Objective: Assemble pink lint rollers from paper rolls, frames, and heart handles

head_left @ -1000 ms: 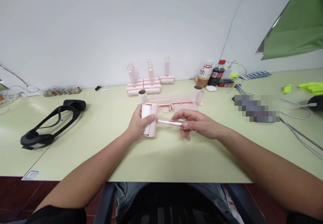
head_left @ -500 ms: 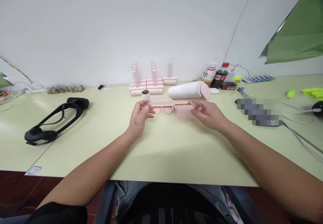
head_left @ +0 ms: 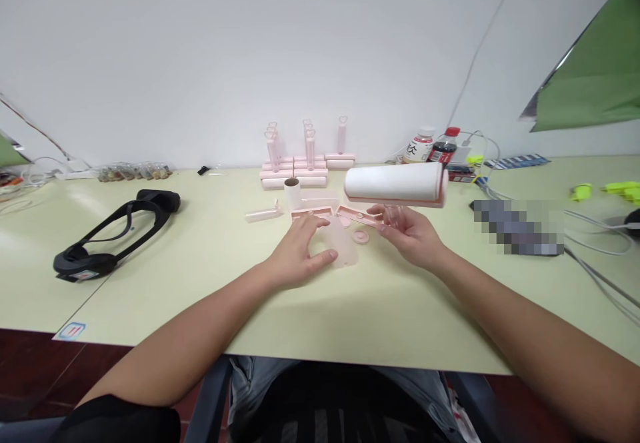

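My right hand (head_left: 407, 233) is closed around the short handle of a lint roller (head_left: 393, 183), its white roll lying sideways above my fingers with a pink end and edge. A narrow pink half-shell (head_left: 360, 216) reaches to the fingertips of that hand; whether they grip it I cannot tell. My left hand (head_left: 303, 250) is open, thumb and fingers apart, beside a translucent pink sheet-like piece (head_left: 343, 246) on the table. Between my hands lies a small pink disc (head_left: 361, 237). Another pink half-shell (head_left: 313, 213) is partly hidden behind my left fingers.
A white cardboard tube (head_left: 293, 196) stands behind my left hand, with a pale pink handle (head_left: 263, 214) to its left. Several pink lint rollers (head_left: 310, 163) stand near the wall. Bottles (head_left: 443, 146) and cables are at the right; a black headset (head_left: 117, 236) is at the left.
My left hand has moved right and closer to me, its fingers opening out over the table. The lint roller has shifted slightly right and turned. The translucent piece now lies between my hands.
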A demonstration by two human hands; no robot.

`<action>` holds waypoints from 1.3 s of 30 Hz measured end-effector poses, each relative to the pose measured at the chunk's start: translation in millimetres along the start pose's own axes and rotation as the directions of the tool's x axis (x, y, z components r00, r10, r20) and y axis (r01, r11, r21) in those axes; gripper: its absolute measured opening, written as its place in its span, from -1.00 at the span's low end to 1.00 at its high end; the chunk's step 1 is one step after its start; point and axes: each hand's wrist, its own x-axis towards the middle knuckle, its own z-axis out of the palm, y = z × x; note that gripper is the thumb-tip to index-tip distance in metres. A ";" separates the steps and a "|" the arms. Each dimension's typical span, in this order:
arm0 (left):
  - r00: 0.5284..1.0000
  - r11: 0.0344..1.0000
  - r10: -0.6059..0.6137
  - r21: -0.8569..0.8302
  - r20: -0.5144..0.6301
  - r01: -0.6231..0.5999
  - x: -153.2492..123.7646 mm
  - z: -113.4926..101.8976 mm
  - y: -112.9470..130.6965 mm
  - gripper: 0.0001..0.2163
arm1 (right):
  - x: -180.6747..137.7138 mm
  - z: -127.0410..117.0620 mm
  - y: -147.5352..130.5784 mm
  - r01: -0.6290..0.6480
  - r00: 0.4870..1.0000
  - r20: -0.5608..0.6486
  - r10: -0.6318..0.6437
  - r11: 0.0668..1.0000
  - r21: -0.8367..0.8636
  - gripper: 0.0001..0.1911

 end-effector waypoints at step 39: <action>0.865 0.717 -0.431 -0.680 -0.257 0.155 13.5 -11.8 -17.7 -0.54 | -6.6 15.0 -13.4 0.066 0.955 0.294 0.038 0.939 -0.337 -0.77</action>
